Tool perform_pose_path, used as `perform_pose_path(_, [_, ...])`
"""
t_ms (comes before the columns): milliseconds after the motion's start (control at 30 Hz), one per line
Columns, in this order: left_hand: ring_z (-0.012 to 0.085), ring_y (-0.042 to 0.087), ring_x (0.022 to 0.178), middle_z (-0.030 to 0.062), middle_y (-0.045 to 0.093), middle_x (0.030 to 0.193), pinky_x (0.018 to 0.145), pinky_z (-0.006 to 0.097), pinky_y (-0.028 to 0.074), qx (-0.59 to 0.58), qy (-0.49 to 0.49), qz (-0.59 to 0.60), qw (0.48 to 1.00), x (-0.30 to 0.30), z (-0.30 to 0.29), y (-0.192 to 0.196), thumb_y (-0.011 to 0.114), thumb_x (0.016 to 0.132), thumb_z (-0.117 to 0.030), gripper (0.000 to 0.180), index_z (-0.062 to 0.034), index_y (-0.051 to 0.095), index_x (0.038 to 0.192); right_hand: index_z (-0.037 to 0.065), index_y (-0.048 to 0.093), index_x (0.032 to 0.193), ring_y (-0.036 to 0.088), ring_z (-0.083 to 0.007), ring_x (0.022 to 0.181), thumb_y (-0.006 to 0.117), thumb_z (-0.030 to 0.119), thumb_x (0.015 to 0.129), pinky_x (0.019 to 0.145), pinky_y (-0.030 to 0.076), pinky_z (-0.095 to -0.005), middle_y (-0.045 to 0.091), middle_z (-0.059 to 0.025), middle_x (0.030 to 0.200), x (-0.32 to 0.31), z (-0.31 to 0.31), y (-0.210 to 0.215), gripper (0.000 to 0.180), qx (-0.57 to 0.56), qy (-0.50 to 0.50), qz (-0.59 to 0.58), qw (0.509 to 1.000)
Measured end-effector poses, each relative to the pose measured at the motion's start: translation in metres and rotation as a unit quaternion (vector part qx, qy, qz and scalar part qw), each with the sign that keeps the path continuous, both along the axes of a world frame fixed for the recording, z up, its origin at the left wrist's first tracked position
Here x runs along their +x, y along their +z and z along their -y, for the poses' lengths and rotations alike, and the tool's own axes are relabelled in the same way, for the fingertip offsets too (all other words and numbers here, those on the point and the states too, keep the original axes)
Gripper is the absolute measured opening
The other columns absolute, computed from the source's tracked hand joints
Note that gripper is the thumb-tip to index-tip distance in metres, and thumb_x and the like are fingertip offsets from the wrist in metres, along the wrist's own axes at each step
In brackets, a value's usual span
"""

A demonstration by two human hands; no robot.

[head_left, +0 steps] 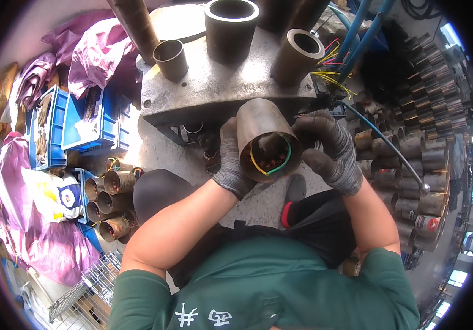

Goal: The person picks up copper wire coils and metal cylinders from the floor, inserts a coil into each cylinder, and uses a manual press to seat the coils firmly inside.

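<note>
A motor housing (263, 120), a grey metal cylinder, is tilted with its open end toward me. Inside that end show copper-coloured windings, with a yellow wire (254, 159) and a green wire (286, 162) curving along the wall. My left hand (230, 162), in a grey knit glove, grips the cylinder's left side. On the other side, my gloved right hand (331, 149) is beside the rim. Its fingers are curved, with a gap between them and the thumb; whether the fingertips touch the cylinder I cannot tell. Just beyond is a metal press bench (220, 91).
On the bench stand a small tube (170, 59), a wide thick-walled tube (231, 33) and a tilted tube (298, 58). Blue crates (55, 126) and wound cylinders (118, 184) are at left. Stacked metal cylinders (432, 159) and a ball-ended lever (398, 154) are at right.
</note>
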State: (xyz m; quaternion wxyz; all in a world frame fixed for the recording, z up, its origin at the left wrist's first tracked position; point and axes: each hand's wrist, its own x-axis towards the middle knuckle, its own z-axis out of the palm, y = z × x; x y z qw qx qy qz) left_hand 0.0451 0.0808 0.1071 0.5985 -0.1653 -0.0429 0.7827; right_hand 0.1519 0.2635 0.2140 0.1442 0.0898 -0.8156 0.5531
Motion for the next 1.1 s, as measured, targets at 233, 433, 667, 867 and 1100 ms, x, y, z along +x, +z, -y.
perform_pose_path(233, [0.0422,0.064,0.119,0.0254,0.061,0.13,0.104,0.055,0.055,-0.056,0.099,-0.156,0.981,-0.007,-0.003,0.023,0.054,0.087,-0.072,0.091,-0.0006,0.048,0.143,0.006,0.066,0.122,0.067,-0.0252,0.099,0.099,0.027,0.069,0.085,0.056,-0.037,0.064,-0.0116,0.113,-0.003,0.003,-0.004,0.066,0.154,-0.042,-0.017,0.987])
perform_pose_path(433, [0.0335,0.07,0.111,0.0214,0.064,0.126,0.098,0.047,0.06,-0.158,0.176,-0.29,0.927,0.001,0.0,0.043,0.056,0.092,-0.077,0.094,0.002,0.047,0.143,0.008,0.068,0.113,0.069,-0.0288,0.095,0.089,0.006,0.074,0.08,0.057,-0.0381,0.066,-0.0117,0.107,-0.004,0.011,-0.014,0.044,0.197,-0.086,-0.044,0.976])
perform_pose_path(667, [0.0318,0.061,0.124,0.0205,0.057,0.135,0.108,0.044,0.052,-0.207,0.258,-0.464,0.822,-0.004,0.008,0.041,0.091,0.078,-0.033,0.125,-0.0039,0.004,0.164,0.008,0.065,0.118,0.07,-0.0356,0.099,0.081,-0.001,0.076,0.084,0.058,-0.0412,0.068,-0.0143,0.112,-0.014,-0.002,-0.037,0.046,0.164,-0.052,-0.052,0.984])
perform_pose_path(867, [0.0293,0.06,0.129,0.018,0.057,0.141,0.109,0.043,0.053,-0.299,0.349,-0.703,0.542,-0.003,0.014,0.048,0.088,0.066,0.003,0.137,-0.0126,-0.003,0.167,0.004,0.06,0.134,0.071,-0.0358,0.11,0.08,0.005,0.079,0.094,0.059,-0.0428,0.071,-0.0186,0.12,-0.02,-0.02,-0.023,0.059,0.252,0.024,0.179,0.951])
perform_pose_path(1100, [0.0267,0.064,0.124,0.0154,0.059,0.137,0.106,0.043,0.055,-0.335,0.371,-0.772,0.392,0.0,0.012,0.049,0.094,0.068,-0.006,0.139,-0.014,-0.003,0.166,0.004,0.067,0.125,0.072,-0.0239,0.103,0.074,0.0,0.089,0.088,0.058,-0.0342,0.071,-0.011,0.113,-0.006,-0.017,-0.011,0.037,0.157,-0.069,0.005,0.985])
